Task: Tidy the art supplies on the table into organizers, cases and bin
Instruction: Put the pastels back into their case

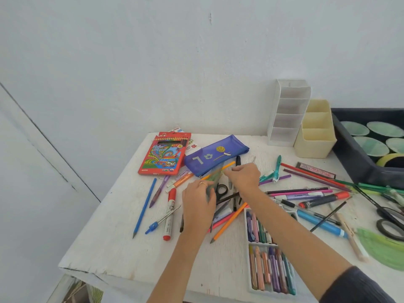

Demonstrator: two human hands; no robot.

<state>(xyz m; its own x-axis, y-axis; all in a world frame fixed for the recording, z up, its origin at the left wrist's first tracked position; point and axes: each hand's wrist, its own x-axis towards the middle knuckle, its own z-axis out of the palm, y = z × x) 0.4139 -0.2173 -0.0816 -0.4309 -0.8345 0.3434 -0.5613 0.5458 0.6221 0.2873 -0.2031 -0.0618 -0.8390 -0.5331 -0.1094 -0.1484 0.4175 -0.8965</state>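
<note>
Left hand (199, 200) grips a green see-through pouch (215, 179) and holds it just above the clutter, judged a brace so the other hand can work the opening. Right hand (242, 176) pinches the pouch's far corner with curled fingers, probably at a zip pull; the pull is too small to confirm.

Both forearms reach forward and converge, wrists close. The right forearm passes beside a crayon tray (269, 248).

A blue pouch (216, 155) lies just beyond the hands, black scissors (222, 190) beneath them, and a blue pencil (145, 207) left of the left hand.

The white organizer (288, 112), cream organizer (314, 132) and dark bin (367, 149) stand well beyond the right hand.
</note>
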